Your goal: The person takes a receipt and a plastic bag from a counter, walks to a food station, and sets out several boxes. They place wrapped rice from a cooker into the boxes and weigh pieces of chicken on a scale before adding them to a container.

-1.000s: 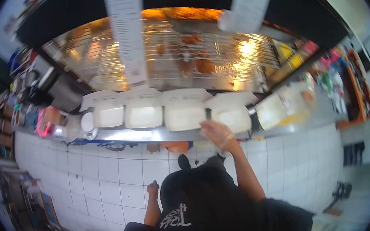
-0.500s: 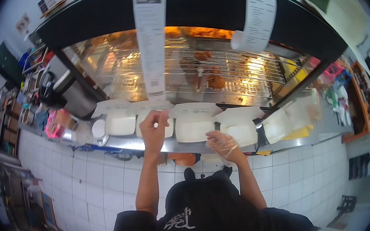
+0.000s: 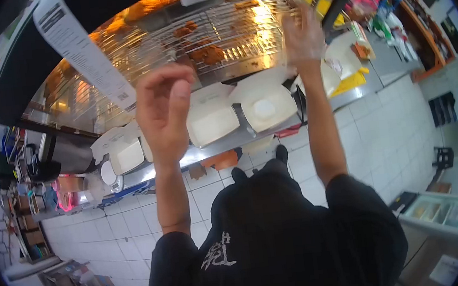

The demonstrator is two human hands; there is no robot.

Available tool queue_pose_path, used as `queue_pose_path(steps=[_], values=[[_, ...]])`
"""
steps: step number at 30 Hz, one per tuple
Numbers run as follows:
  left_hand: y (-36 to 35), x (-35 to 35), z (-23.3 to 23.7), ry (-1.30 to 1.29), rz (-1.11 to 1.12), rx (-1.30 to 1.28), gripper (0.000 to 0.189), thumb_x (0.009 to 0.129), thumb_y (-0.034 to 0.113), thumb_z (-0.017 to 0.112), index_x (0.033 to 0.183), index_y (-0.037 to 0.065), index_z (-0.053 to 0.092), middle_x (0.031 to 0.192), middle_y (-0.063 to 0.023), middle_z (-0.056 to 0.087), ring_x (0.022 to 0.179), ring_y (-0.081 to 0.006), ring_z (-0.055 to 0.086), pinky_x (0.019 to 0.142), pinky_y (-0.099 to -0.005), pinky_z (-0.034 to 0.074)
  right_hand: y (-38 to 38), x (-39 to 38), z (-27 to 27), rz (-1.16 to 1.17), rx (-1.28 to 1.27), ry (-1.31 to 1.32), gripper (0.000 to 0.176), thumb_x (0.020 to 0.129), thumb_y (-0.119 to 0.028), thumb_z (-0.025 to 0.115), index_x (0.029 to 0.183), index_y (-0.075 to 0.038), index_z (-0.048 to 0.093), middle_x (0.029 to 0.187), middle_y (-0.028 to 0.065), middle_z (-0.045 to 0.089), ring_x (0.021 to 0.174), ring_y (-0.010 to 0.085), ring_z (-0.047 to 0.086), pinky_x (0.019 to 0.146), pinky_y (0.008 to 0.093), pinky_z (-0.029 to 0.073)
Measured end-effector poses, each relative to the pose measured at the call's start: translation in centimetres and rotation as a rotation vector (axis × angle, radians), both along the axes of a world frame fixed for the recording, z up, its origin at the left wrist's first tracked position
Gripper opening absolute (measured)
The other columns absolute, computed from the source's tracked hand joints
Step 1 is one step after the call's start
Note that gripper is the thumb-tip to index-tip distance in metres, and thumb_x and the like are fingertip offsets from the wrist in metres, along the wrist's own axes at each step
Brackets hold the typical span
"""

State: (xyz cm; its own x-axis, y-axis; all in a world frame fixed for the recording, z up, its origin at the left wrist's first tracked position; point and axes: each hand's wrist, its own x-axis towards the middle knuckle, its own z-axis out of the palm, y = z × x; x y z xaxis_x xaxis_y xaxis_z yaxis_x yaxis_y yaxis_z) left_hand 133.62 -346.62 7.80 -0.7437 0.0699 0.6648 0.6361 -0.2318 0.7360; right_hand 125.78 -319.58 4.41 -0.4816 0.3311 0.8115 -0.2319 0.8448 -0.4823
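Note:
My left hand (image 3: 164, 113) is bare and hangs over the row of open takeaway boxes, its fingers loosely curled, the thumb apart from them, and nothing visible in it. My right hand (image 3: 304, 40) wears a clear glove and reaches up in front of the right part of the warming cabinet; its fingers are smeared by motion. Between my hands stand an open box (image 3: 213, 129) and another box (image 3: 284, 109) with a small round white thing (image 3: 264, 107) inside. Left of them is one more box (image 3: 127, 158), and my left hand hides most of its neighbour.
Fried pieces (image 3: 207, 55) lie on the wire rack of the lit cabinet. A printed receipt (image 3: 82, 49) hangs down its front. A small scale (image 3: 112, 177) stands at the counter's left, a yellow item (image 3: 350, 83) at the right. A tiled floor (image 3: 372, 128) lies below.
My right hand has moved up and right, from a box to the cabinet front. My left hand has risen and its fingers have loosened. The view has turned and shifted; a round white thing now shows in a box.

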Motion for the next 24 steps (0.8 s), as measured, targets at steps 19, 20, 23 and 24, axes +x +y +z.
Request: queue_pose_path(steps=[19,20,23,24], values=[[15.9,-10.0,-5.8,-0.844,-1.000,0.564,0.056,0.096,0.052,0.042,0.134,0.012,0.045,0.133,-0.0124,0.049,0.122,-0.0275,0.047,0.102,-0.0435,0.038,1.5,3.1,3.0,0.244,-0.320,0.319,0.025,0.089,-0.009,0.057,0.114,-0.005,0.054,0.097,0.0113,0.062,0.073,0.0247,0.063,0.064,0.0311,0.053],[17.1,-11.0,-5.4,-0.857,-1.020,0.652,0.060,0.094,0.056,0.044,0.135,0.011,0.044,0.136,-0.0116,0.047,0.123,-0.0259,0.045,0.101,-0.0453,0.037,1.9,3.8,3.4,0.237,-0.311,0.331,0.025,0.089,-0.009,0.057,0.114,-0.005,0.054,0.097,0.0113,0.062,0.073,0.0247,0.063,0.064,0.0311,0.053],[18.7,-11.2,-3.8,-0.892,-1.015,0.741,0.077,0.088,0.066,0.044,0.141,0.011,0.036,0.143,-0.0121,0.039,0.131,-0.0276,0.038,0.105,-0.0511,0.032,5.0,4.4,4.6,0.192,-1.117,0.187,0.024,0.086,-0.006,0.059,0.110,-0.003,0.056,0.089,0.0088,0.059,0.066,0.0191,0.058,0.059,0.0255,0.052],[18.9,-11.0,-3.9,-0.898,-1.023,0.765,0.078,0.088,0.067,0.042,0.142,0.012,0.033,0.145,-0.0127,0.036,0.133,-0.0290,0.035,0.106,-0.0526,0.031,7.7,3.6,4.2,0.209,-0.912,0.068,0.025,0.085,-0.008,0.060,0.108,-0.003,0.056,0.087,0.0083,0.058,0.061,0.0179,0.056,0.057,0.0251,0.051]])
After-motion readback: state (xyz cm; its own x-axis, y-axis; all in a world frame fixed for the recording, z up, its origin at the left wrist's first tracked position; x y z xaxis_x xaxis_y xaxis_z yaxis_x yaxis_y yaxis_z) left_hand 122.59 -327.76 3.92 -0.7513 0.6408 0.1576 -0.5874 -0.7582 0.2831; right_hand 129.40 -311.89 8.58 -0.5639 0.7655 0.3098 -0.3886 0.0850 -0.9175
